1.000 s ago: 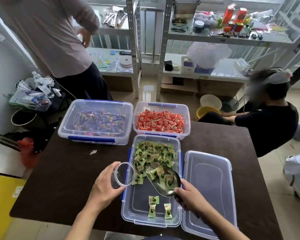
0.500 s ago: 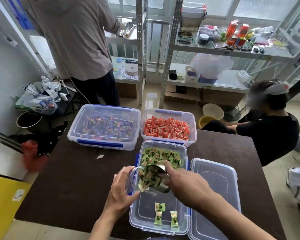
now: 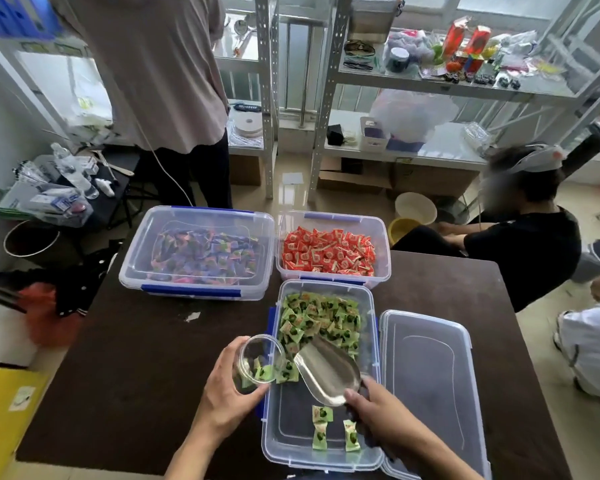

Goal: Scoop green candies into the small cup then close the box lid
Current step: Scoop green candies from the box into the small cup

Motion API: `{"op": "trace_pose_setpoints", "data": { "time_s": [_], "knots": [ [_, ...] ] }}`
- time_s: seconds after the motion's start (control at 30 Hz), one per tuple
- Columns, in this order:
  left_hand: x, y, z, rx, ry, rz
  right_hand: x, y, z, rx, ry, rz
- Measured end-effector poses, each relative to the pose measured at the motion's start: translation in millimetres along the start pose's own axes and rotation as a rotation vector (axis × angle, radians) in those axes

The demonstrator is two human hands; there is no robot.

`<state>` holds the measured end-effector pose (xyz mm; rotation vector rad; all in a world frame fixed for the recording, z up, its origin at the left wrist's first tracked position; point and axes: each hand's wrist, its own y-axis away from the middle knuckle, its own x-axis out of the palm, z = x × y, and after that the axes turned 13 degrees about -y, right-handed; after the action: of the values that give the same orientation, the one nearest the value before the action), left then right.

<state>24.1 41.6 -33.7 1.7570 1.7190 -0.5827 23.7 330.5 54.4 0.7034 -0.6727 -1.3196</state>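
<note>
An open clear box (image 3: 272, 441) with blue latches sits at the table's near edge, with green candies (image 3: 321, 320) piled at its far end and three loose ones near the front. My left hand (image 3: 227, 393) holds a small clear cup (image 3: 258, 362) tilted over the box's left rim, a few green candies inside it. My right hand (image 3: 378, 410) grips a metal scoop (image 3: 326, 370), which looks empty and points toward the cup. The box's clear lid (image 3: 430, 386) lies flat just right of the box.
A closed box of purple candies (image 3: 196, 252) and an open box of red candies (image 3: 329, 254) stand at the table's far side. One person stands behind the table at the left; another sits at the right. Metal shelves fill the back.
The scoop tipped green candies into the cup, then drew back to the right, empty. The cup now holds a few candies and some dropped beside it in the box.
</note>
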Motion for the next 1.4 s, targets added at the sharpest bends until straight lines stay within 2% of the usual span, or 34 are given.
{"op": "trace_pose_setpoints", "data": {
  "time_s": [0.07, 0.13, 0.2, 0.33, 0.4, 0.57, 0.63, 0.8, 1.1, 1.23, 1.33, 1.4],
  "knots": [
    [-0.6, -2.7, 2.9, -0.009, 0.009, 0.017, 6.9, -18.4, -26.3, 0.353, -0.518, 0.023],
    [-1.1, -6.1, 3.9, -0.006, 0.009, 0.04, 11.7, -41.8, -47.1, 0.552, -0.913, -0.038],
    [-2.6, -8.7, 3.7, -0.01, 0.009, 0.068, 14.1, -61.8, -63.3, 0.601, -1.11, -0.098],
    [-8.4, -13.5, 3.5, -0.001, 0.009, 0.114, 24.9, -88.4, -71.3, 0.543, -1.237, -0.159],
    [-8.8, -15.9, 5.3, 0.009, 0.004, 0.127, 24.9, -107.7, -67.8, 0.467, -1.197, -0.223],
    [-5.1, -17.0, 8.0, 0.004, 0.007, 0.107, 11.3, -151.5, -69.7, 0.286, -0.785, -0.431],
    [-3.9, -16.3, 8.4, 0.001, 0.006, 0.098, 8.5, -163.6, -68.5, 0.209, -0.696, -0.451],
    [-3.3, -12.9, 6.8, -0.033, 0.018, 0.085, 9.0, -167.2, -62.0, 0.172, -0.692, -0.461],
    [2.6, -8.1, 5.9, -0.083, 0.083, 0.051, 14.9, -105.8, -80.3, 0.076, -0.573, -0.446],
    [1.6, -7.6, 1.8, -0.062, 0.096, 0.029, 5.3, -76.3, -70.3, -0.011, -0.424, -0.386],
    [2.6, -8.1, -2.9, -0.008, 0.072, 0.018, -6.3, -51.0, -53.7, -0.113, -0.218, -0.339],
    [1.9, -9.7, -8.0, 0.03, 0.057, 0.017, -14.8, -33.2, -34.7, -0.191, -0.093, -0.245]
  ]
}}
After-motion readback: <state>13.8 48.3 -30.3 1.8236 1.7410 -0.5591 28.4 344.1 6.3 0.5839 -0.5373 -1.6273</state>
